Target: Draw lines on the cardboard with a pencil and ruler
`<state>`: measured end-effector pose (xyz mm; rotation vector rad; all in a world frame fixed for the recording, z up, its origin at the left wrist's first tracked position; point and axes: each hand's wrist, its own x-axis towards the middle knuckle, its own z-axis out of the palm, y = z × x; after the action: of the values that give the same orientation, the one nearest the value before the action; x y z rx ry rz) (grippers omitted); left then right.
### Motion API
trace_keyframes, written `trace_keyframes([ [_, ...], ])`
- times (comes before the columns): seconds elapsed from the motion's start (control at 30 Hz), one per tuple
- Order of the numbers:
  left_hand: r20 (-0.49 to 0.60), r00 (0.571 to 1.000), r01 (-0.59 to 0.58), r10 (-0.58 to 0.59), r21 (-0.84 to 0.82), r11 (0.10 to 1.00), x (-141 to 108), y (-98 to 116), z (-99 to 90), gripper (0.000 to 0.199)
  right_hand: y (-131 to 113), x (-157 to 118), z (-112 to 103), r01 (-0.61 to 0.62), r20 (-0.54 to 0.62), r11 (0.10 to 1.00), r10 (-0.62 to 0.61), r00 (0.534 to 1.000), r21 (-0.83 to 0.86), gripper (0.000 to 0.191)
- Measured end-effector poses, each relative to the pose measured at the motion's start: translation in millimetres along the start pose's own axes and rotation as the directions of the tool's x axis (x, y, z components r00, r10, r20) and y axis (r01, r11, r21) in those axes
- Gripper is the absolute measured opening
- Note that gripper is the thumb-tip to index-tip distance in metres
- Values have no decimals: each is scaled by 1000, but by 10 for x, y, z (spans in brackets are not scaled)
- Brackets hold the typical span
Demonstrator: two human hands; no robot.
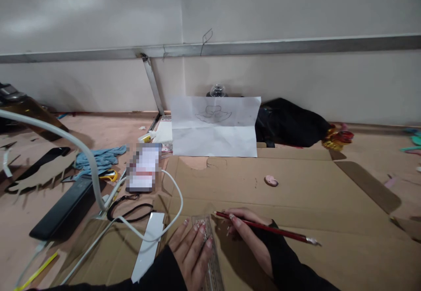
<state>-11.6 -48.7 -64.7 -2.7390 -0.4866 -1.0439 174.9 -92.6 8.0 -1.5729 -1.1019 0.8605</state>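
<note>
My left hand (192, 251) lies flat with its fingers stretched over a clear ruler (215, 269), pressing it onto a flattened sheet of brown cardboard (296, 185). A dark red pencil (276, 229) is pinched in my right hand (248, 236), its tip pointing left near the ruler's top end. Behind the cardboard a creased white paper (215, 139) stands propped up, bearing a pencil drawing of a winged shape. A small pink eraser-like lump (271, 180) rests on the cardboard.
Left of the cardboard are a phone (144, 168), a black power bank (64, 212), a white cable (177, 199), a blue cloth (95, 159), a yellow cutter (110, 175) and a white strip (148, 242). A black bag (292, 122) lies by the wall.
</note>
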Motion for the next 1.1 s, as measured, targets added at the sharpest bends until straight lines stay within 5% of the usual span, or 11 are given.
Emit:
trace_keyframes([
  [0.13, 177, 982, -84, 67, 89, 992, -20, -16, -19, 31, -19, 28, -34, -145, 10, 987, 145, 989, 73, 45],
  [0.27, 89, 996, -24, 16, 92, 995, 33, -15, -72, 27, 36, 25, -54, -175, 3, 974, 176, 984, 141, 45],
  [0.4, 195, 961, -215, 194, 92, 972, 151, -83, -192, 28, 104, 49, -75, -213, -4, 945, 221, 975, 247, 40],
  [0.67, -144, 989, -18, 25, 49, 999, 186, 28, -7, 46, -75, 116, -100, -197, -106, 927, 242, 965, 318, 43],
  [0.9, -167, 985, -26, 45, 112, 993, 158, 67, 28, 42, 58, -8, -4, -160, -31, 984, 163, 986, 82, 34],
  [1.1, -160, 985, -52, 72, 124, 991, 163, 31, 37, 40, 76, -67, 52, 92, -88, 990, -101, 991, -105, 23],
])
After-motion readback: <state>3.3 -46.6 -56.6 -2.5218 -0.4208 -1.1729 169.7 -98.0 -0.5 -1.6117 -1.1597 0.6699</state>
